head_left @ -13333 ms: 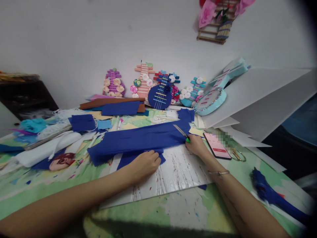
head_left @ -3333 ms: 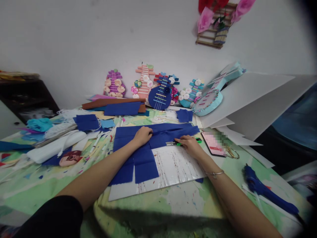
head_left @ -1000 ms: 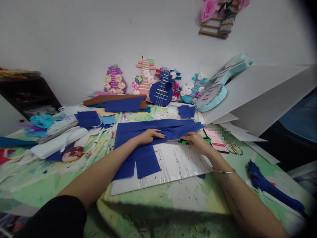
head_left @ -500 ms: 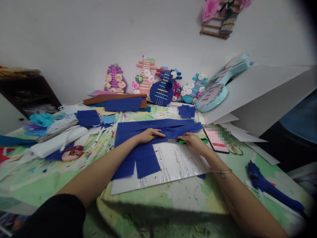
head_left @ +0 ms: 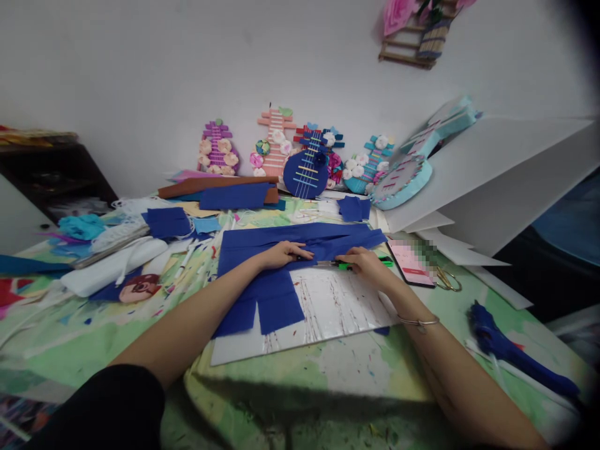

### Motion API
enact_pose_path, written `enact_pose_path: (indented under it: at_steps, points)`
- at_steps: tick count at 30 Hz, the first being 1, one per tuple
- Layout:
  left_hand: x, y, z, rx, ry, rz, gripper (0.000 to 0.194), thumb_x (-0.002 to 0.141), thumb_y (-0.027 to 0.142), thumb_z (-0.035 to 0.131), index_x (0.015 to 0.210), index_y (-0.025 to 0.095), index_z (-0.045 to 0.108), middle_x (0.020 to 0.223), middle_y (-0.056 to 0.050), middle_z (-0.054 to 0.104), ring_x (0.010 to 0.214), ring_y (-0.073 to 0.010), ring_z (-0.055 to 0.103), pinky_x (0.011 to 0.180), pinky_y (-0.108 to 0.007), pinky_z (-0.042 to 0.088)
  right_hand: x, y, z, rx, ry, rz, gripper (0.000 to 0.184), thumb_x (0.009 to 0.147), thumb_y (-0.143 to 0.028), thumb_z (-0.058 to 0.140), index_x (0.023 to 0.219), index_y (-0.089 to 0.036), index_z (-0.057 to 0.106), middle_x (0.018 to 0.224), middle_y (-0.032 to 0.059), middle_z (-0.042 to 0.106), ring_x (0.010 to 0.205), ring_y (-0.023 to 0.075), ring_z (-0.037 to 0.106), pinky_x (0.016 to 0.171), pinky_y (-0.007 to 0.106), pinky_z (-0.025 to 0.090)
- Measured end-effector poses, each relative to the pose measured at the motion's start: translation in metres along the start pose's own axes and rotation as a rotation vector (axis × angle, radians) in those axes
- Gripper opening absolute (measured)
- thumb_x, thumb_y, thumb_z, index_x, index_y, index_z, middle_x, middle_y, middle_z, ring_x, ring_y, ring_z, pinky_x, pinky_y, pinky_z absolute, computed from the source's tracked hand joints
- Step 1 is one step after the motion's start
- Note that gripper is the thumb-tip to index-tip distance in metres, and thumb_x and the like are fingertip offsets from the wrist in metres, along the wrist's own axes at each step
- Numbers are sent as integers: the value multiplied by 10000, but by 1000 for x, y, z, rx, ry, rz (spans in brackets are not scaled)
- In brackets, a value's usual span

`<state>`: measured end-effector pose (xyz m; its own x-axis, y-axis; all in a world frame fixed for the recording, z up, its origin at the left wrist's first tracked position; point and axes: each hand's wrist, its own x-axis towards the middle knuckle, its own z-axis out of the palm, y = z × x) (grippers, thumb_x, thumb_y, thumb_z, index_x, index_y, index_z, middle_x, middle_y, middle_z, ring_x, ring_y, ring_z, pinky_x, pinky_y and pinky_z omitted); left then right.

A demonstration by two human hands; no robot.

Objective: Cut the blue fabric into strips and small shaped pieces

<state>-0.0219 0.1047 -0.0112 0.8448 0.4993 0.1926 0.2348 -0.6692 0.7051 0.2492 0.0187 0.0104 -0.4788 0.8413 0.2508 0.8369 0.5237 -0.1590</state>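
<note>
A blue sheet, cloth or paper, lies over a white board streaked with brown lines. Two blue flaps hang down its left side, with a narrow slit between them. My left hand rests on the sheet, its fingers stretched to the right and pressing it down. In my right hand is a green utility knife, its blade pointing left along the sheet's lower edge. The blade tip lies close to the fingertips of my left hand. Whether the blade touches the sheet, I cannot tell.
A phone and gold-handled scissors lie right of the board. Further right is a blue glue gun. Decorated miniature instruments lean against the wall. Folded blue pieces and a white device sit on the left.
Both hands keep nearly the same place on the sheet. The knife's blade shows slightly more, and the whole view has shifted a little.
</note>
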Motion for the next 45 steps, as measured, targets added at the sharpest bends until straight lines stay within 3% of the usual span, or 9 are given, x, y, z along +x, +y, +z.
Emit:
enact_pose_path:
  at_steps: [15,23,37,45]
  points:
    - [0,0,-1,-53,0,6,412,776,32,422,1077,220,632,1184,-33,588,1276,-181,340,1049,-384,255,3,-2,6,24,5,-35,523,712,9,413,1143,-209,615,975,95,616,869,191,548,793,297,413]
    - [-1,3,-1,-21,-17,9,340,809,94,458,1077,211,630,1193,-42,580,1281,-184,331,1048,-384,250,2,-2,2,42,-22,-13,542,669,20,416,1126,-184,626,975,104,622,887,214,554,789,307,419]
    - [-3,4,0,45,4,10,375,801,65,461,1104,226,612,1185,-34,588,1276,-177,341,1036,-374,283,-2,-5,-11,40,-51,2,547,633,29,408,1061,-193,666,968,95,660,880,215,583,791,287,420]
    - [-4,13,-1,36,-20,49,307,810,241,545,1110,221,610,1199,-54,575,1261,-202,367,1054,-393,242,-2,-7,-10,50,-47,29,535,630,30,419,1044,-192,674,976,92,667,879,224,595,795,291,427]
